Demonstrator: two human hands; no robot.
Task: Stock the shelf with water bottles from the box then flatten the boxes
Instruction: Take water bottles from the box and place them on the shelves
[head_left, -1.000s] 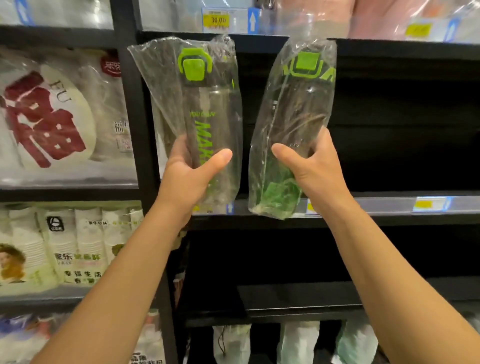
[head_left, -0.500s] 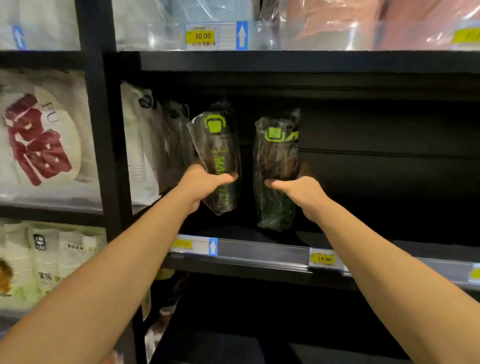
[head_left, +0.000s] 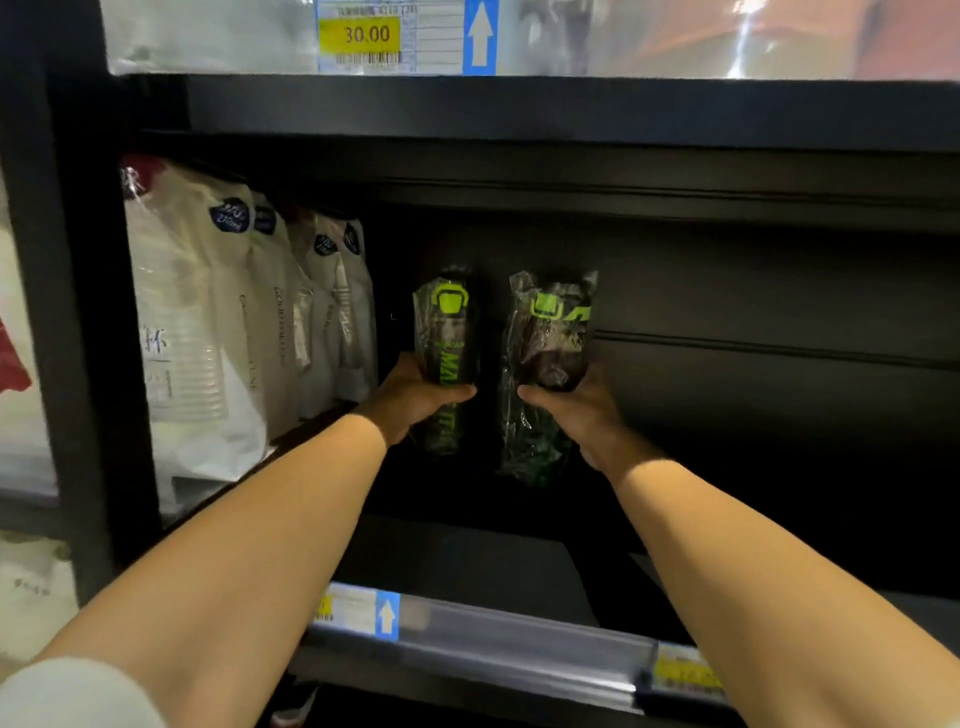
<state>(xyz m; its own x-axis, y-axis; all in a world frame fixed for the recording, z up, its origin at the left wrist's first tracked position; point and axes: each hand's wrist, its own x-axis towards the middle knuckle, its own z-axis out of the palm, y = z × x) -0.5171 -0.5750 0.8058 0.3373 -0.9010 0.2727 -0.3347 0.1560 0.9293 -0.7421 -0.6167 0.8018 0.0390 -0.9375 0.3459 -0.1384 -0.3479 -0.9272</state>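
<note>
L hand (head_left: 415, 397) gripped the left bottle (head_left: 449, 332) and R hand (head_left: 576, 408) gripped the right bottle (head_left: 550, 332). Both were bagged in clear plastic, upright, side by side w/ a gap, deep inside the dark shelf (head_left: 467, 561). White cup packs (head_left: 208, 338) stood at their 9 o'clock, a 30.00 price tag (head_left: 358, 36) at 12.

A shop: black shelving (head_left: 519, 109) carries yellow price tags (head_left: 366, 35) with barcodes and blue arrow labels (head_left: 479, 36) on its edge rails, and packaged disposable cups (head_left: 197, 332) stand in rows at left.
</note>
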